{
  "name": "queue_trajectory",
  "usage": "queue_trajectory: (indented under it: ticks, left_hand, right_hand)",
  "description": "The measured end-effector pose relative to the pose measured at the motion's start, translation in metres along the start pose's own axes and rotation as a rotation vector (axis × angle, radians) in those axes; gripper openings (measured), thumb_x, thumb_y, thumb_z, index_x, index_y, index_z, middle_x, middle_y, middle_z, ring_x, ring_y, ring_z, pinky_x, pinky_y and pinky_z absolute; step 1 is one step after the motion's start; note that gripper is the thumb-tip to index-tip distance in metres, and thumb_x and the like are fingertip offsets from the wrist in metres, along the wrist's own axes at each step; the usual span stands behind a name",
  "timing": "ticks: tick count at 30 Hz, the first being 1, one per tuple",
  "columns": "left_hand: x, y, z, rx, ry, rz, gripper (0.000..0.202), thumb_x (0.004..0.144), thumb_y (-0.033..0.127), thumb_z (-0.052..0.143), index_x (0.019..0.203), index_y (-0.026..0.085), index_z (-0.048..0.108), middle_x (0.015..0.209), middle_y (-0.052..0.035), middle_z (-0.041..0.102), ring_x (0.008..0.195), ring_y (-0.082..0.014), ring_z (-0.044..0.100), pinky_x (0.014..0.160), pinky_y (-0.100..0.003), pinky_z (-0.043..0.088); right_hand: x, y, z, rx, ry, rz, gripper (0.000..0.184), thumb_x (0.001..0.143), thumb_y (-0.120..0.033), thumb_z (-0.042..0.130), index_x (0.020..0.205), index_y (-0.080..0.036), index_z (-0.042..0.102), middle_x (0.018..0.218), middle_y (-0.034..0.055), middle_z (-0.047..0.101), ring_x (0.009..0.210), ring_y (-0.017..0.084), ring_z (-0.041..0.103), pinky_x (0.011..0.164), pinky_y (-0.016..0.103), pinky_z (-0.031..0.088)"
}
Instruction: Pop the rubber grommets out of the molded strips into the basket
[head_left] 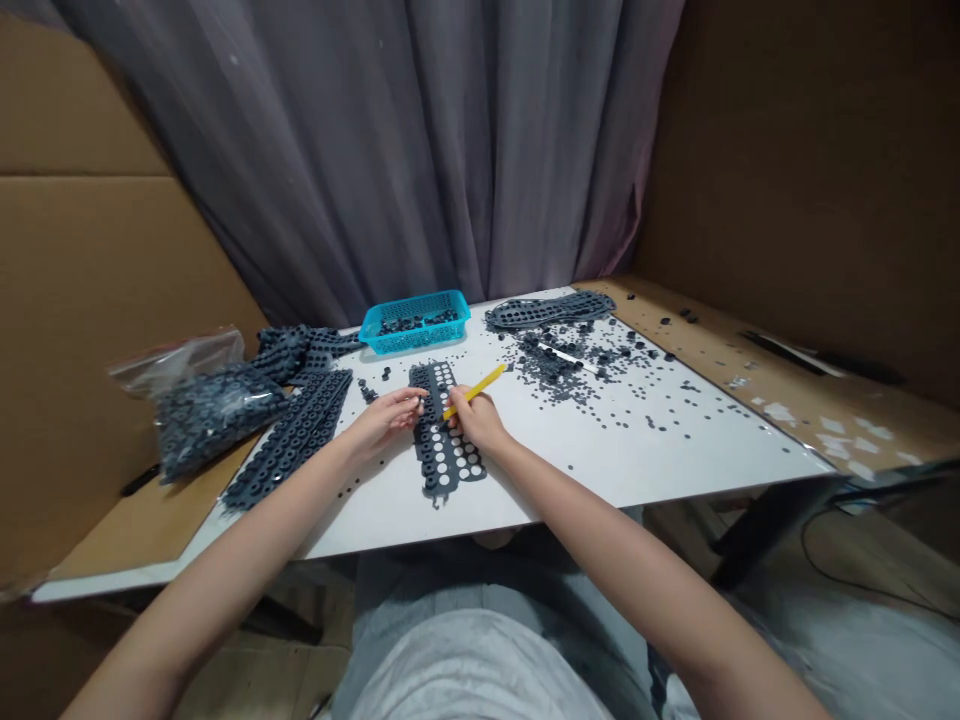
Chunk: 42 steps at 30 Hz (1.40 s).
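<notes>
A dark sheet punched with rows of round holes [434, 478] lies on the white table in front of me. Dark rings still fill part of its left side, while white shows through many holes on the right. My left hand [391, 415] is at the sheet's left edge, thumb and fingers pinched together; whatever is between them is too small to make out. My right hand [477, 418] grips a yellow stick [480, 388] slantwise over the sheet's middle, its upper end pointing right and away from me.
A blue basket [415, 342] with dark pieces stands at the back. Left lie stacked dark strips [296, 440] and a clear bag of rings [214, 410]. Punched sheets [551, 308] and scattered dark bits [562, 370] with a white stick [568, 358] cover the back right. Cardboard walls flank the table.
</notes>
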<state>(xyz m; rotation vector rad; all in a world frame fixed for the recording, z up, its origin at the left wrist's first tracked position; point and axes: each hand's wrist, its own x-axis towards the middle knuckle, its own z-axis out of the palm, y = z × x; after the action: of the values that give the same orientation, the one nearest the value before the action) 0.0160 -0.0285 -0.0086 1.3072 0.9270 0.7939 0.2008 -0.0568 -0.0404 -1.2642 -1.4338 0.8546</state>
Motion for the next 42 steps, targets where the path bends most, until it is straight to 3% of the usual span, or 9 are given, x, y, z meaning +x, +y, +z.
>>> queue_trajectory:
  ticks: [5,9,13,18,25,29,36,39,42]
  left_hand:
    - [-0.030,0.014,0.028,-0.400,-0.095,-0.078,0.023,0.076,0.030,0.070,0.091,0.013,0.064,0.068,0.0005,0.053,0.052,-0.0054,0.045,0.051,-0.017,0.038]
    - [-0.046,0.024,0.048,-0.606,-0.049,-0.188,0.017,0.085,0.024,0.061,0.085,0.008,0.065,0.061,-0.0005,0.054,0.047,-0.0051,0.045,0.045,-0.016,0.037]
    - [-0.053,0.030,0.058,-0.648,0.045,-0.287,0.023,0.092,0.024,0.050,0.083,0.009,0.065,0.060,-0.0016,0.058,0.042,-0.0041,0.044,0.041,-0.015,0.036]
    - [-0.055,0.027,0.061,-0.611,0.149,-0.363,0.015,0.089,0.024,0.056,0.082,0.013,0.064,0.069,-0.0025,0.064,0.042,-0.0037,0.045,0.039,-0.015,0.036]
    - [-0.055,0.022,0.061,-0.539,0.144,-0.358,0.012,0.085,0.028,0.061,0.092,0.017,0.063,0.073,-0.0017,0.063,0.042,-0.0035,0.045,0.039,-0.015,0.038]
    - [-0.045,0.022,0.051,-0.458,0.187,-0.285,0.009,0.085,0.020,0.055,0.086,0.014,0.061,0.074,-0.0040,0.061,0.047,-0.0056,0.051,0.040,-0.015,0.042]
    - [0.006,0.015,0.014,-0.200,0.299,-0.090,0.026,0.084,0.019,0.045,0.059,0.018,0.038,0.056,0.0012,0.043,0.050,-0.0088,0.049,0.049,-0.020,0.046]
    - [0.017,0.006,0.007,0.014,0.330,0.020,0.020,0.080,0.021,0.048,0.061,0.018,0.042,0.054,0.0035,0.038,0.048,-0.0092,0.041,0.047,-0.021,0.040]
    - [0.016,-0.003,0.005,0.266,0.338,0.184,0.009,0.073,0.022,0.058,0.067,0.017,0.054,0.062,0.0013,0.046,0.060,-0.0127,0.045,0.057,-0.024,0.041]
  right_hand:
    - [0.002,0.001,-0.004,0.158,0.039,0.009,0.033,0.090,-0.043,0.033,0.080,-0.020,0.054,0.052,-0.0038,0.055,0.040,0.011,0.048,0.044,0.021,0.040]
    - [0.002,0.001,-0.004,0.199,0.041,0.028,0.033,0.088,-0.045,0.036,0.077,-0.019,0.053,0.051,-0.0035,0.054,0.038,0.010,0.046,0.042,0.021,0.038]
    - [0.002,0.003,-0.003,0.208,0.044,0.044,0.033,0.088,-0.045,0.037,0.075,-0.019,0.054,0.050,-0.0031,0.054,0.038,0.011,0.047,0.042,0.021,0.038]
    - [0.002,0.004,-0.003,0.196,0.045,0.058,0.033,0.087,-0.045,0.038,0.074,-0.019,0.054,0.050,-0.0033,0.055,0.039,0.011,0.047,0.043,0.022,0.039]
    - [0.003,0.002,-0.004,0.181,0.043,0.071,0.033,0.088,-0.044,0.038,0.076,-0.018,0.055,0.051,-0.0028,0.056,0.040,0.011,0.049,0.044,0.021,0.041]
    - [0.003,0.002,-0.003,0.170,0.035,0.097,0.029,0.086,-0.039,0.042,0.073,-0.018,0.055,0.053,-0.0013,0.058,0.043,0.011,0.055,0.045,0.021,0.044]
    - [0.004,0.004,0.000,0.073,0.027,0.094,0.025,0.083,-0.030,0.044,0.064,-0.017,0.055,0.050,-0.0006,0.059,0.041,0.012,0.056,0.044,0.021,0.045]
    - [0.005,0.004,0.000,0.028,0.003,0.072,0.025,0.083,-0.030,0.044,0.064,-0.017,0.056,0.051,-0.0005,0.060,0.042,0.012,0.057,0.045,0.021,0.045]
    - [0.006,0.004,0.001,-0.020,-0.017,0.050,0.025,0.084,-0.030,0.043,0.066,-0.018,0.056,0.055,-0.0001,0.062,0.043,0.012,0.058,0.046,0.021,0.045]
